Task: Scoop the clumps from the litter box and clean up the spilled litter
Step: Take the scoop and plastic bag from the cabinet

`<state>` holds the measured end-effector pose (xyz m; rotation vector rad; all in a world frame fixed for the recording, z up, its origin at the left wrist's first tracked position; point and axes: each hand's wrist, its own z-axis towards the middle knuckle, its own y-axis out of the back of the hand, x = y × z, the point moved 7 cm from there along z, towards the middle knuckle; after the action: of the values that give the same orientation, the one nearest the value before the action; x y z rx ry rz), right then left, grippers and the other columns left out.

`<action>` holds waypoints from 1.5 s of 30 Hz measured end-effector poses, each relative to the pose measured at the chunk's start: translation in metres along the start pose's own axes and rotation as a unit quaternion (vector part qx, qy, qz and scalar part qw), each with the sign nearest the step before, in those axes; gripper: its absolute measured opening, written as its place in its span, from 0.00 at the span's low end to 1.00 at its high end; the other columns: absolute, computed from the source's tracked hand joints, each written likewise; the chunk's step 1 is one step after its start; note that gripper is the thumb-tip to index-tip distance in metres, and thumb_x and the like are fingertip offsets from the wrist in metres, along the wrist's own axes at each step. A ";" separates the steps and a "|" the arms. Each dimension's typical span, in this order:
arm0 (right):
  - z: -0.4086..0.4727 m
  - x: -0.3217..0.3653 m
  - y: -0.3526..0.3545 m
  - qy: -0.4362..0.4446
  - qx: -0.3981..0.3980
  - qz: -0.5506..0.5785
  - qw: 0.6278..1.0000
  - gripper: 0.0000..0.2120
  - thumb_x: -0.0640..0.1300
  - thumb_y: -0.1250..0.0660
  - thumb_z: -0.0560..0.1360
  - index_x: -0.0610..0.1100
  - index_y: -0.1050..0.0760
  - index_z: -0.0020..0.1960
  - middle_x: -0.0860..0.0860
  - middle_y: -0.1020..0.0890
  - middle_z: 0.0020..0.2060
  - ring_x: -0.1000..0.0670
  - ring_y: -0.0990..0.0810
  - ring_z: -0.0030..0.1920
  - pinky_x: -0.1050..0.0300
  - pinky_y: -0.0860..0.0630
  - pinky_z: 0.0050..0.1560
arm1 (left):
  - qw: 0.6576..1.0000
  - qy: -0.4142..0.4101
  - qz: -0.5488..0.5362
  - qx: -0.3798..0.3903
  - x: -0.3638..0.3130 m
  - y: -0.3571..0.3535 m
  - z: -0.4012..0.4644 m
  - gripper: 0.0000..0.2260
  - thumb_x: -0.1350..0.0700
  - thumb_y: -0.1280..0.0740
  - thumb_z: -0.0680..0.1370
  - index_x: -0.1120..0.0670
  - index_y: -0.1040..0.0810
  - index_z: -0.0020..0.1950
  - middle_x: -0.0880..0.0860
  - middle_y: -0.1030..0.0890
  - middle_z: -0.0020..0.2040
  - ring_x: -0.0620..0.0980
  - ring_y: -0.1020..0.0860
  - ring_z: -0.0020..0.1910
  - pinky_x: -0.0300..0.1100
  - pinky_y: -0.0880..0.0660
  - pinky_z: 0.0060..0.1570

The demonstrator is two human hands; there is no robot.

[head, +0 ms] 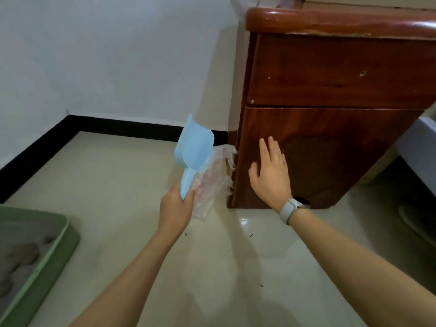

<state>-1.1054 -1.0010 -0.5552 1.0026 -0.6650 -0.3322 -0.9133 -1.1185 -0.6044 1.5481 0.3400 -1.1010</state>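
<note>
The green litter box point(35, 263) is seen at the lower left on the tiled floor point(132, 180), with dark clumps point(23, 253) lying on its grey litter. A light blue litter scoop point(194, 154) is gripped by its handle in the left hand point(175, 210), blade upward, and a thin clear plastic bag point(212, 182) is pinched in the same grasp. The right hand point(270, 172), fingers straight and holding nothing, is spread against the lower door of the wooden cabinet point(330, 138); whether it touches cannot be told. A grey watch point(290, 207) is worn on that wrist. A few dark specks are scattered on the floor. The bag would best be taken in the free hand and opened beside the box, so that the scoop can be slid low under each clump and emptied without spillage.
</note>
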 end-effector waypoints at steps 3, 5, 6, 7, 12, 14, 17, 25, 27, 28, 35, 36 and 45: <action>-0.017 0.010 -0.038 -0.054 0.112 0.192 0.974 0.16 0.45 0.42 0.79 0.38 0.28 0.62 0.41 0.24 0.60 0.43 0.28 0.64 0.51 0.34 0.65 | 0.999 0.032 -0.021 -0.003 0.010 0.000 -0.001 0.13 0.52 0.37 0.78 0.61 0.31 0.42 0.50 0.31 0.32 0.49 0.32 0.30 0.33 0.37 0.24; -0.028 0.027 -0.063 -0.130 0.205 0.348 0.905 0.15 0.47 0.42 0.79 0.38 0.25 0.57 0.43 0.20 0.52 0.44 0.23 0.55 0.49 0.27 0.59 | 0.996 0.062 -0.056 -0.004 0.015 0.001 -0.006 0.12 0.53 0.36 0.78 0.59 0.31 0.41 0.50 0.30 0.32 0.46 0.32 0.29 0.30 0.34 0.23; -0.034 0.037 -0.073 -0.163 0.244 0.410 0.864 0.15 0.48 0.42 0.79 0.40 0.26 0.59 0.46 0.20 0.52 0.45 0.22 0.54 0.50 0.25 0.57 | 0.994 0.076 -0.076 -0.003 0.017 0.002 -0.009 0.11 0.53 0.36 0.78 0.59 0.31 0.40 0.50 0.30 0.32 0.46 0.32 0.29 0.29 0.34 0.22; -0.038 0.049 -0.081 -0.186 0.279 0.459 0.822 0.16 0.49 0.42 0.79 0.41 0.27 0.60 0.47 0.21 0.52 0.46 0.21 0.54 0.51 0.24 0.56 | 0.992 0.086 -0.092 -0.002 0.019 0.003 -0.013 0.10 0.54 0.36 0.78 0.59 0.30 0.40 0.50 0.29 0.32 0.46 0.32 0.29 0.29 0.34 0.22; -0.049 0.101 -0.103 -0.198 0.360 0.538 0.736 0.11 0.49 0.37 0.76 0.40 0.27 0.48 0.44 0.22 0.44 0.48 0.21 0.42 0.56 0.23 0.44 | 0.991 0.108 -0.072 -0.012 0.040 0.022 -0.037 0.10 0.56 0.35 0.77 0.52 0.30 0.37 0.47 0.28 0.31 0.44 0.31 0.30 0.31 0.34 0.30; -0.057 0.123 -0.108 -0.185 0.393 0.523 0.734 0.08 0.48 0.34 0.75 0.44 0.27 0.42 0.48 0.25 0.39 0.51 0.25 0.39 0.59 0.25 0.41 | 0.991 0.124 -0.050 -0.028 0.047 0.036 -0.048 0.13 0.57 0.35 0.77 0.50 0.33 0.35 0.46 0.29 0.31 0.42 0.32 0.29 0.30 0.35 0.29; -0.079 0.157 -0.117 -0.177 0.431 0.533 0.706 0.05 0.45 0.33 0.74 0.44 0.26 0.41 0.52 0.27 0.32 0.53 0.27 0.37 0.54 0.26 0.46 | 0.985 0.155 -0.047 -0.067 0.058 0.061 -0.067 0.12 0.57 0.36 0.77 0.50 0.33 0.35 0.47 0.28 0.32 0.44 0.31 0.30 0.30 0.35 0.29; -0.148 0.251 -0.125 -0.117 0.515 0.527 0.666 0.06 0.44 0.31 0.73 0.43 0.26 0.44 0.45 0.22 0.43 0.49 0.23 0.45 0.56 0.26 0.44 | 0.948 0.246 -0.015 -0.201 0.099 0.144 -0.136 0.07 0.58 0.35 0.77 0.59 0.27 0.42 0.49 0.27 0.33 0.46 0.30 0.31 0.29 0.35 0.28; -0.157 0.256 -0.126 -0.118 0.506 0.500 0.693 0.15 0.46 0.31 0.73 0.42 0.29 0.55 0.46 0.22 0.47 0.48 0.23 0.49 0.56 0.26 0.48 | 0.937 0.268 -0.003 -0.222 0.110 0.158 -0.153 0.06 0.58 0.34 0.76 0.59 0.27 0.41 0.48 0.27 0.32 0.45 0.30 0.31 0.29 0.35 0.29; -0.160 0.255 -0.128 -0.123 0.496 0.486 0.709 0.23 0.47 0.31 0.72 0.43 0.34 0.63 0.47 0.23 0.50 0.48 0.23 0.52 0.54 0.26 0.52 | 0.933 0.276 0.003 -0.230 0.116 0.163 -0.159 0.06 0.58 0.34 0.76 0.57 0.27 0.41 0.48 0.27 0.32 0.46 0.30 0.31 0.30 0.35 0.29; -0.183 0.296 -0.139 -0.082 0.591 0.440 0.671 0.18 0.52 0.32 0.73 0.48 0.32 0.59 0.53 0.24 0.48 0.55 0.25 0.45 0.54 0.23 0.49 | 0.949 0.246 0.088 -0.177 0.145 0.182 -0.165 0.07 0.57 0.35 0.77 0.57 0.30 0.42 0.55 0.23 0.36 0.57 0.26 0.37 0.41 0.39 0.29; -0.185 0.303 -0.145 -0.100 0.599 0.438 0.662 0.19 0.54 0.32 0.72 0.48 0.31 0.58 0.53 0.24 0.50 0.53 0.25 0.48 0.52 0.24 0.49 | 0.951 0.236 0.099 -0.175 0.148 0.185 -0.163 0.07 0.57 0.35 0.77 0.57 0.30 0.42 0.57 0.22 0.38 0.58 0.25 0.38 0.42 0.40 0.31; -0.179 0.383 -0.200 -0.145 0.511 0.485 0.694 0.27 0.44 0.29 0.70 0.42 0.37 0.64 0.46 0.25 0.57 0.47 0.22 0.54 0.56 0.21 0.40 | 0.959 0.181 0.086 -0.201 0.194 0.235 -0.129 0.06 0.55 0.36 0.78 0.56 0.30 0.45 0.54 0.24 0.40 0.54 0.27 0.37 0.40 0.40 0.32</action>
<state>-0.6910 -1.1928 -0.6544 1.4660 -1.6586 0.9748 -0.5837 -1.1431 -0.6232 1.3742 0.6252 -0.5625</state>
